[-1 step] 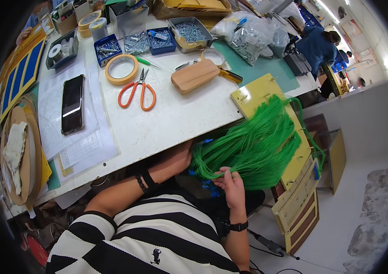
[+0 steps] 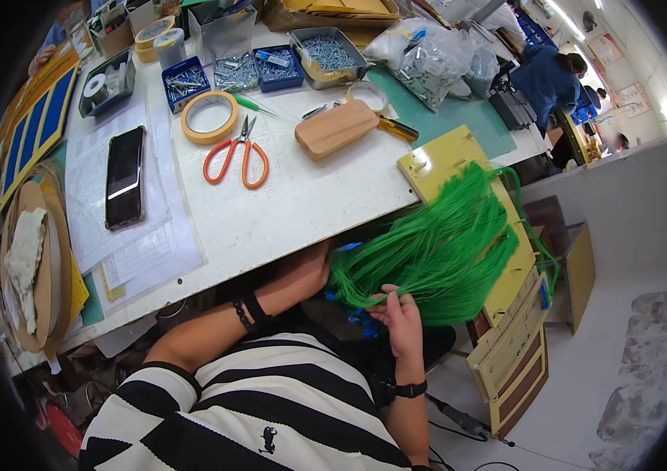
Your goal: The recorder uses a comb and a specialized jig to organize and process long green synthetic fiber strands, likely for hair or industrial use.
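Note:
A thick bundle of thin green wires lies across the yellow board and hangs off its near left side. With thumb and fingers pinched, my right hand holds some strands at the bundle's lower edge. My left hand is at the bundle's left end, below the table's front edge; its fingers are hidden by the wires and the edge. Small blue pieces show under the bundle between my hands, too blurred to name.
On the white table lie orange-handled snips, a tape roll, a wooden block and a phone. Behind are screw bins and a plastic bag of parts. Another person stands far right.

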A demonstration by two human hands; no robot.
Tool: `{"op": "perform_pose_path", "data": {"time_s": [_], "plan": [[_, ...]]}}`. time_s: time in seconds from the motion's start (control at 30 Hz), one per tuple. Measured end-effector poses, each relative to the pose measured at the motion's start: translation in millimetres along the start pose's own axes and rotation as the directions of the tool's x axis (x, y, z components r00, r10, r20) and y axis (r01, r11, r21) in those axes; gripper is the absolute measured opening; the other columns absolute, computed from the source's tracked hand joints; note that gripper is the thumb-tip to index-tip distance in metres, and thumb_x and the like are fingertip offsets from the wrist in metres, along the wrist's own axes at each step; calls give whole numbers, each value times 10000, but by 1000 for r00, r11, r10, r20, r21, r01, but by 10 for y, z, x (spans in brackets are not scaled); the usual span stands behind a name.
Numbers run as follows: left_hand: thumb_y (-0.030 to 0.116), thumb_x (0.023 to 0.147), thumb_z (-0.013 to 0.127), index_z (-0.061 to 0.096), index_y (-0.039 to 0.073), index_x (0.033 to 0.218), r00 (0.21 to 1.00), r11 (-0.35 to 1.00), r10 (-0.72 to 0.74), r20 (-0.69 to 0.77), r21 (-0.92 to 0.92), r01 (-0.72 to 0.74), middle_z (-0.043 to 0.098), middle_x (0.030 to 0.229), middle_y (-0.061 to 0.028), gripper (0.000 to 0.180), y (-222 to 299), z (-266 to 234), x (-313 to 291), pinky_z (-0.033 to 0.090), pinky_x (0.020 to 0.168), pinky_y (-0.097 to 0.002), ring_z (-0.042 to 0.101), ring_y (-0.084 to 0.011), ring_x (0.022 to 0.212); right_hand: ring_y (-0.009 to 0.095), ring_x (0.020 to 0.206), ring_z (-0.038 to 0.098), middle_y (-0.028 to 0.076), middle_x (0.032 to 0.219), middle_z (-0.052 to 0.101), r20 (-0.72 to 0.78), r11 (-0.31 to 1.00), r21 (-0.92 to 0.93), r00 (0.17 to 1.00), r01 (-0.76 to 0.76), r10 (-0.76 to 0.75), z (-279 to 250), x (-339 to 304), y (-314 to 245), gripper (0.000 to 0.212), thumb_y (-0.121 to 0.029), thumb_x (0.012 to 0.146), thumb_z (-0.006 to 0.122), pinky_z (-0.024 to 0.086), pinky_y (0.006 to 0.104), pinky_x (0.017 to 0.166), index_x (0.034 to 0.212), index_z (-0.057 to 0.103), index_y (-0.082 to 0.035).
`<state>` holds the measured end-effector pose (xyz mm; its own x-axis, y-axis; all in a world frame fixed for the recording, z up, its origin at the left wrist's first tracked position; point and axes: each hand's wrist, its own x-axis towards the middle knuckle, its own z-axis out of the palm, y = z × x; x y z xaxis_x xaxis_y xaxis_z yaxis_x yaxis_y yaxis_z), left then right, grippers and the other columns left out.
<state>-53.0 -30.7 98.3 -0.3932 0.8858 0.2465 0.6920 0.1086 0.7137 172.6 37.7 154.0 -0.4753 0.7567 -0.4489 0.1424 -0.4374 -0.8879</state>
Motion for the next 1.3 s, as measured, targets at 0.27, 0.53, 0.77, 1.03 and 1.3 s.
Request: {"op": "perform_pose_path", "data": {"time_s": [0.27,0.53,0.77,1.03,1.3], "plan": [[18,838,535,569,-22,1089,999,997,48,6,52,-48,557,1109,-281,256,21,85,-5,452,896,-486,543,-450,1050,136,673,586,55,823,594,-184,768,-445,792,461,-582,282,-310,-494,195,-90,932,679,494,260,662,1002,504,-35],[-2,827,577,524,-1,1202,1000,967,14,21,-256,-8,559,1167,-255,379,20,155,-172,472,940,-441,556,-431,1088,225,908,627,112,1058,612,413,519,-608,797,601,-440,600,325,-249,325,-99,870,714,515,300,765,1167,607,-23],[-42,818,552,505,11,1259,986,900,-170,6,-406,157,601,1118,-208,447,-21,106,-212,482,930,-419,593,-363,1068,113,830,595,51,960,666,210,846,-330,907,418,-366,457,453,-26,189,-58,894,661,488,252,748,1071,639,4],[-16,843,568,456,15,1366,980,823,-109,167,-537,183,591,1197,-170,536,10,-23,-113,457,1015,-372,584,-284,1153,82,856,535,36,956,601,214,966,-95,952,241,-216,425,584,-25,182,10,863,588,457,226,770,1045,585,4],[60,856,620,425,-10,1395,997,970,-74,14,-232,75,546,1295,-248,576,95,-2,-221,423,1055,-412,530,-386,1224,81,878,543,40,994,607,100,923,-96,927,371,-362,564,519,29,171,-13,913,598,460,228,781,1082,572,5]]}}
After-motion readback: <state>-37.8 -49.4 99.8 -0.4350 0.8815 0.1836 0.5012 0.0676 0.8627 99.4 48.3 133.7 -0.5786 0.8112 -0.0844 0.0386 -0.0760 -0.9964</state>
